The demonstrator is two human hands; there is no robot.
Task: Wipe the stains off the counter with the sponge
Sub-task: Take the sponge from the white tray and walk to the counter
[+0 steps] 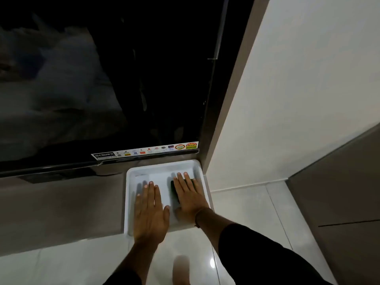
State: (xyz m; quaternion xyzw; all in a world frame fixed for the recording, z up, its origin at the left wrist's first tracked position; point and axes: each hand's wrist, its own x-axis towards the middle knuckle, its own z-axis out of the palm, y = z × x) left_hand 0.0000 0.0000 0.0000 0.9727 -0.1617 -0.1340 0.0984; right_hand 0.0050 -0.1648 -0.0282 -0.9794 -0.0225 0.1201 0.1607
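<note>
A white tray lies on the right end of a brown counter. My left hand rests flat, palm down, in the tray's left half with fingers apart and nothing in it. My right hand lies flat on a dark sponge in the tray's right half. Only the sponge's left edge and far corner show from under the palm. The fingers are stretched out over it, not curled around it. No stains stand out in this dim light.
A large black television screen with a sticker strip stands directly behind the tray. A white wall rises on the right. Glossy white floor tiles lie below, with my foot near the bottom edge.
</note>
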